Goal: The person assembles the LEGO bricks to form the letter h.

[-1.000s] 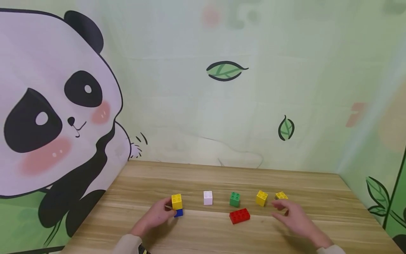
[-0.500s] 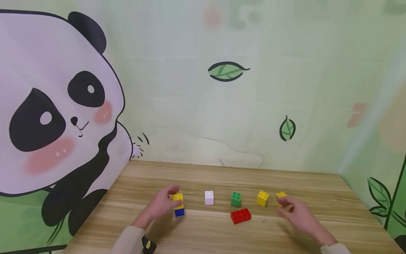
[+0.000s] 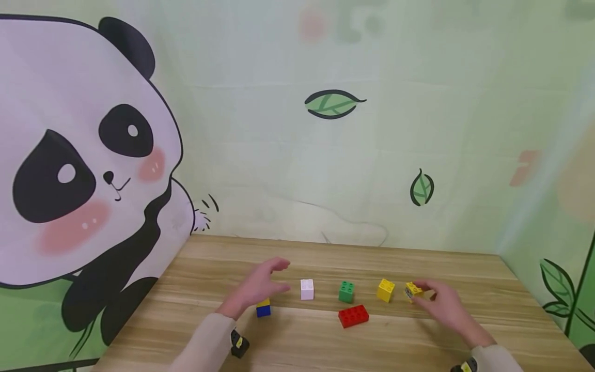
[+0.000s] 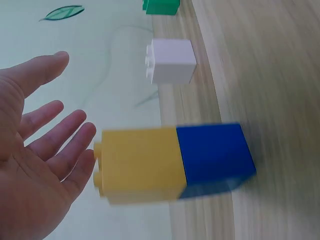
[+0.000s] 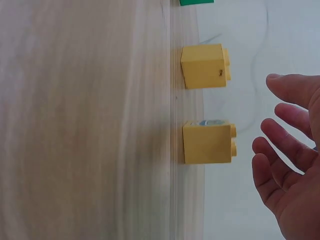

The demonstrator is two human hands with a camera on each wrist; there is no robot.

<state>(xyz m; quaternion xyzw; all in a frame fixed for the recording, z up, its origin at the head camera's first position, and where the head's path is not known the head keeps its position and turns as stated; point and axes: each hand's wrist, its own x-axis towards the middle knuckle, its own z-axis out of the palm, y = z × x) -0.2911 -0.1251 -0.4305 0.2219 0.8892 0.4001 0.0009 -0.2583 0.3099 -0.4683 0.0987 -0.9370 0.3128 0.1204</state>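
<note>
My left hand is raised over a stack of two toy bricks, its fingers spread and holding nothing. In the left wrist view, the stack's yellow brick sits on a blue brick, with the fingers beside the yellow studs. A white brick stands to the right of that hand. My right hand is around the near right side of a yellow brick with a printed side. In the right wrist view, its relaxed fingers are apart from this brick's studs.
Between the hands stand a green brick and another yellow brick. A longer red brick lies nearer on the wooden table. A wall sheet with a panda borders the table's back and left.
My left hand has let go of the yellow and blue stack, rising and moving right over it. My right hand has moved a little right, exposing more of the printed yellow brick.
</note>
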